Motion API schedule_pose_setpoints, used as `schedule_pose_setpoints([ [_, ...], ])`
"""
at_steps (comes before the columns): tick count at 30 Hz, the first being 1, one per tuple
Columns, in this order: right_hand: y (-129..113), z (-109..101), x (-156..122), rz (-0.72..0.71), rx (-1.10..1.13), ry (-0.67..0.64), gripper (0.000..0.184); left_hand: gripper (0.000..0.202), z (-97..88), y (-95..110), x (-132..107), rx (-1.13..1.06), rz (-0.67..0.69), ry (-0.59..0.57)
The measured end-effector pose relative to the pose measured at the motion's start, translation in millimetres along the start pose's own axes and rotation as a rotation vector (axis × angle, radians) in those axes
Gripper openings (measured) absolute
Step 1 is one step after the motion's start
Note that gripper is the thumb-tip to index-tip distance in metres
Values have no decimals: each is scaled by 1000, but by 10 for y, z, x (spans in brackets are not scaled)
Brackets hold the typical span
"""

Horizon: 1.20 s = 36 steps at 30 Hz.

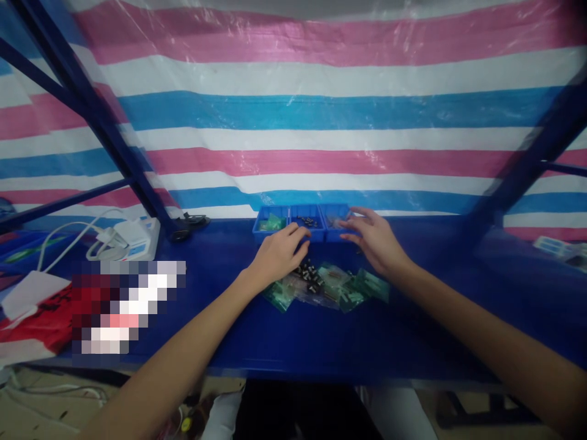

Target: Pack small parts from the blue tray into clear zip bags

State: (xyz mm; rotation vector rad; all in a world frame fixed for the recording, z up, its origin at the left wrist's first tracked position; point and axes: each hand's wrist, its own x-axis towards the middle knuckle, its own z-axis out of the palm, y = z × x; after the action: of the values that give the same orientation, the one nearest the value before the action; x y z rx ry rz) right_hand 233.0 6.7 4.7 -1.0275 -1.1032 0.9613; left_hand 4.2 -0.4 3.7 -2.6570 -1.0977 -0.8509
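Observation:
Both my arms reach forward over a blue table. My left hand hovers over a pile of small green packets and black parts, fingers curled downward near the middle blue bin; I cannot make out anything in it. My right hand is spread open, fingertips at the right blue bin. A left blue bin holds green pieces. The middle bin holds small dark parts.
A white power strip with cables lies at the left, next to red and white bags. Dark blue frame bars rise on both sides. A striped tarp hangs behind the table. A white item sits far right.

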Motion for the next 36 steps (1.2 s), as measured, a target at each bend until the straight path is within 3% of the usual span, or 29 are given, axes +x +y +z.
schedule_pose_setpoints([
  [4, -1, 12, -36, -101, -270, -42, 34, 19, 2, -1, -1, 23, 6, -31],
  [7, -95, 18, -116, -338, -688, -156, 18, 19, 8, -2, -1, 40, 4, -52],
  [9, -171, 9, -173, -424, -1026, -247, 19, 20, 16, -5, -4, 43, 4, -63],
  [13, -233, -41, -251, -299, -1631, -425, 20, 20, 23, -14, -10, 37, 0, -76],
  [16, -212, -83, -268, -213, -1810, -518, 26, 20, 18, -14, -11, 37, -4, -82],
  [21, -186, -112, -260, -127, -1790, -593, 30, 20, 18, -6, -9, 38, 4, -84],
  [28, -37, -94, -229, -324, -1650, -537, 27, 20, 29, -18, -8, 54, 12, -90],
  [33, -8, 18, -249, -493, -1301, -457, 22, 20, 35, -16, -15, 20, 59, -106],
  [36, -4, 105, -296, -504, -984, -465, 19, 18, 43, -9, -18, -8, 105, -123],
])
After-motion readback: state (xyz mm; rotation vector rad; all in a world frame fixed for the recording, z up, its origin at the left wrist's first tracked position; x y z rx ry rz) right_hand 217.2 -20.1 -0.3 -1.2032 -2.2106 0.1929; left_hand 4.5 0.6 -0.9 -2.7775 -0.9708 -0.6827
